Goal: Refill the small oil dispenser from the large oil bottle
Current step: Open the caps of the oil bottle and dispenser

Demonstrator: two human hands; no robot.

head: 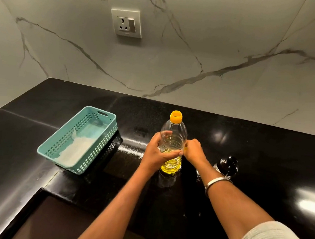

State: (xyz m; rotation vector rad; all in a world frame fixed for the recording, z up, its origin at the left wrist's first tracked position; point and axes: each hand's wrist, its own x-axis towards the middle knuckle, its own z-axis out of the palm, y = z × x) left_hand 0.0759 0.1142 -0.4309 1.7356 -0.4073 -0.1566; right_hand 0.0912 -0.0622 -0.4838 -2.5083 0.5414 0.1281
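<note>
My left hand [155, 152] grips the upright, capped oil bottle [173, 139] mid-tabletop [262, 154]; my right hand [194, 150] pinches its side, the dispenser [227, 165] near the right.

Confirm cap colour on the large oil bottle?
Orange-yellow cap on the large oil bottle, clearest in the head view.

A home kitchen is shown. A polished black stone bench [244, 144] runs into a corner and is backed by a wall of white marble-look slabs [194, 56] with grey veins. A wall socket with a switch [126, 23] is set above the bench. A teal plastic basket [80, 140] and a bottle of yellow cooking oil [173, 139] are seen on it.
</note>
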